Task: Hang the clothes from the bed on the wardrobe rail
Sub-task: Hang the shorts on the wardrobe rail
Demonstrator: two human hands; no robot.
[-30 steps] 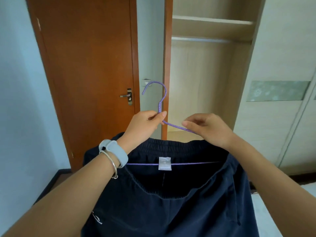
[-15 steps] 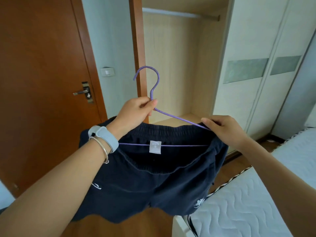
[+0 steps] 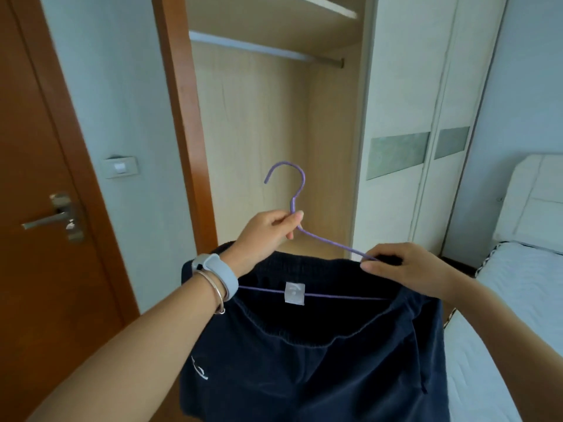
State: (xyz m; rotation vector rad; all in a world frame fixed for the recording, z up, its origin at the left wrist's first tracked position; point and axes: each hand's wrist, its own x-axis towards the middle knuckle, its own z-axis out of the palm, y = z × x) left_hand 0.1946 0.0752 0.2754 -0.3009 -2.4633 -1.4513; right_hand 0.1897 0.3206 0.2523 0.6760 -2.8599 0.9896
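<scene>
Dark navy shorts (image 3: 320, 360) with a white label hang by the waistband on a purple wire hanger (image 3: 300, 184). My left hand (image 3: 262, 236) pinches the hanger at the base of its hook. My right hand (image 3: 405, 269) pinches the hanger's right shoulder together with the waistband. The hook points up and left, well below the wardrobe rail (image 3: 265, 50), which runs bare across the top of the open wardrobe compartment (image 3: 259, 141).
A brown door (image 3: 39, 208) with a metal handle stands at the left, a light switch (image 3: 121, 167) beside it. Closed white wardrobe doors (image 3: 405, 117) are at the right. The bed (image 3: 518, 300) with a white mattress lies at the lower right.
The view has turned right and tilted up, so the rail and shelf show more fully. Both hands keep their hold on the hanger; the right hand sits further out along its shoulder than a second ago.
</scene>
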